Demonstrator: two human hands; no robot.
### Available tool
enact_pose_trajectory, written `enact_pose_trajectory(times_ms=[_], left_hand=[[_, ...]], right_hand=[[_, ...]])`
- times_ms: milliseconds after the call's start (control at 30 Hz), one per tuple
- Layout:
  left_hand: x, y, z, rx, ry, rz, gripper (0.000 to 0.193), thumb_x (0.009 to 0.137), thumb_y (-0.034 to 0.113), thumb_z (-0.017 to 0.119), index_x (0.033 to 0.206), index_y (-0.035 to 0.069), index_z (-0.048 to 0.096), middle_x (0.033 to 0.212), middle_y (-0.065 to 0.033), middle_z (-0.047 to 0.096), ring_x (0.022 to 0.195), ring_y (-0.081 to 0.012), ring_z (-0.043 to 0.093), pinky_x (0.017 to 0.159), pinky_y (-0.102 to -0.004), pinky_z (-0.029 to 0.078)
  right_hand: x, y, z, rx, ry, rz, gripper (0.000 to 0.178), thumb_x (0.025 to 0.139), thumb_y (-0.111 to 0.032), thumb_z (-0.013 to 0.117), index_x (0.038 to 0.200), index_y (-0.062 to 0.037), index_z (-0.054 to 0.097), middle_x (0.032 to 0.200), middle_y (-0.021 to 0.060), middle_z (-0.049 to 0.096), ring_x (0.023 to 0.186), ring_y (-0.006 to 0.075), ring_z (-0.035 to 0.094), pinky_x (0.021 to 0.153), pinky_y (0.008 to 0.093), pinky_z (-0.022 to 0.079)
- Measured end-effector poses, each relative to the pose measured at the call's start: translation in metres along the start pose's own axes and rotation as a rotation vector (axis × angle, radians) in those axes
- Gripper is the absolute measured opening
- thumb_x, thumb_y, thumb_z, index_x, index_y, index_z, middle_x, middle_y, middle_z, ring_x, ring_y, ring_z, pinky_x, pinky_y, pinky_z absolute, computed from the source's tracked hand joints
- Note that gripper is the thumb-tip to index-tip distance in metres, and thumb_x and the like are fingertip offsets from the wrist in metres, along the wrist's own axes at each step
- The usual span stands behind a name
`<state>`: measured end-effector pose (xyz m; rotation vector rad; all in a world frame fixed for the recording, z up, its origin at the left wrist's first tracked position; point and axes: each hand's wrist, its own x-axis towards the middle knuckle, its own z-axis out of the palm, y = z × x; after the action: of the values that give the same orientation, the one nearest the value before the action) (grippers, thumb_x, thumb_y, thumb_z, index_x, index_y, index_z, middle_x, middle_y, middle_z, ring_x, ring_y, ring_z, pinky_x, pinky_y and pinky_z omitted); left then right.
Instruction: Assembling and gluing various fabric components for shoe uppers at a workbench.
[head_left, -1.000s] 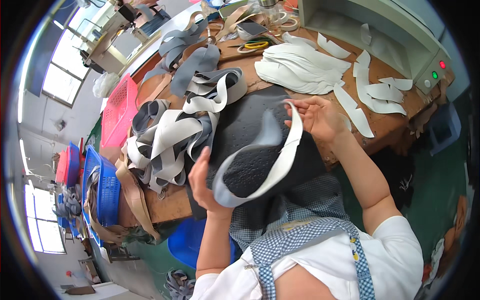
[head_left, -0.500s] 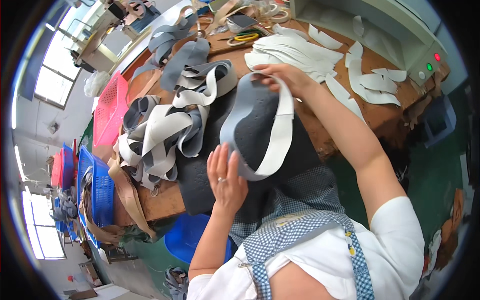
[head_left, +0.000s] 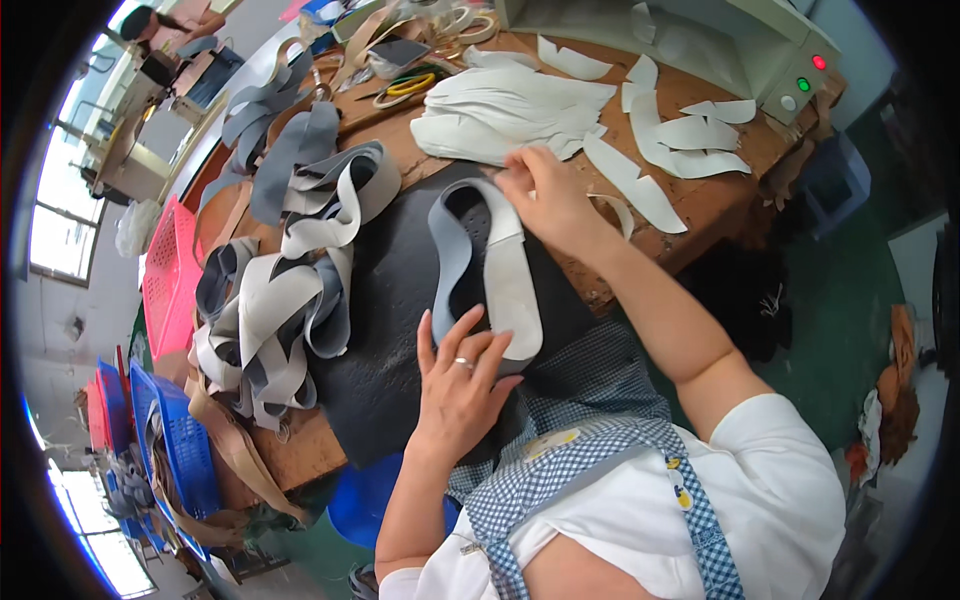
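Note:
A looped band (head_left: 512,285), grey-blue on one stretch and off-white on the other, stands on edge on a black mat (head_left: 385,345). An overlapped join shows on its white side. My left hand (head_left: 462,385), with a ring on one finger, is at the loop's near end, its fingers and thumb about the band. By the far end is my right hand (head_left: 555,205), fingers bent and apart, fingertips at the band's edge; their exact contact is hard to see. A pile of similar grey and white bands (head_left: 275,310) lies left of the mat.
White cut pieces (head_left: 510,110) lie stacked beyond the mat, others scattered rightward. Yellow-handled scissors (head_left: 405,88) and tape rolls sit farther back. A grey machine housing with lit buttons (head_left: 800,80) stands at right. Pink (head_left: 170,275) and blue baskets (head_left: 185,430) flank the table's left.
The band has come down onto the mat and its loop is narrower. My left hand has shifted onto its near end; my right hand's fingers have drawn toward its outer edge. The view has turned.

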<state>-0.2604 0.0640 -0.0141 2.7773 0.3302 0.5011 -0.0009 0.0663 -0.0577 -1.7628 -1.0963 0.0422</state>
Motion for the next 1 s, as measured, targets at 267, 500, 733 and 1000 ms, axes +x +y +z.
enact_pose_trajectory(times_ms=[267, 500, 733, 1000], left_hand=[[0.002, -0.004, 0.01, -0.174, 0.291, -0.163, 0.02, 0.07, 0.003, 0.079, 0.083, 0.009, 0.065, 0.087, -0.0056, 0.062, 0.099, -0.0249, 0.062, 0.111, -0.0546, 0.032], [0.005, 0.004, 0.014, -0.075, 0.316, -0.162, 0.024, 0.075, -0.002, 0.071, 0.097, 0.006, 0.067, 0.092, -0.007, 0.065, 0.103, -0.0235, 0.062, 0.113, -0.0539, 0.028], [-0.01, -0.001, 0.011, -0.241, 0.472, -0.218, 0.03, 0.079, -0.001, 0.069, 0.107, 0.006, 0.065, 0.105, -0.0083, 0.065, 0.112, -0.0272, 0.061, 0.109, -0.0524, 0.036], [-0.074, -0.047, -0.018, -0.144, 0.808, -0.566, 0.026, 0.081, -0.004, 0.067, 0.105, 0.004, 0.066, 0.108, -0.0142, 0.066, 0.108, -0.0313, 0.062, 0.101, -0.0481, 0.045]], right_hand=[[-0.035, -0.013, -0.002, 0.024, -0.213, 0.073, 0.039, 0.08, -0.011, 0.067, 0.115, 0.0008, 0.056, 0.073, 0.014, 0.066, 0.069, 0.0312, 0.066, 0.064, 0.0416, 0.051], [0.009, -0.021, 0.013, -0.305, -0.165, -0.273, 0.028, 0.076, -0.005, 0.06, 0.103, -0.0023, 0.066, 0.094, 0.0177, 0.067, 0.084, 0.0364, 0.066, 0.077, 0.0451, 0.052], [0.0, -0.026, -0.005, -0.047, -0.16, -0.06, 0.023, 0.096, -0.021, 0.062, 0.103, 0.0008, 0.067, 0.071, 0.0076, 0.064, 0.061, 0.0102, 0.055, 0.058, 0.0266, 0.045], [-0.029, 0.004, -0.016, 0.005, -0.138, 0.003, 0.02, 0.099, -0.015, 0.058, 0.113, -0.0043, 0.067, 0.095, 0.0069, 0.069, 0.086, 0.0106, 0.063, 0.076, 0.0237, 0.05]])
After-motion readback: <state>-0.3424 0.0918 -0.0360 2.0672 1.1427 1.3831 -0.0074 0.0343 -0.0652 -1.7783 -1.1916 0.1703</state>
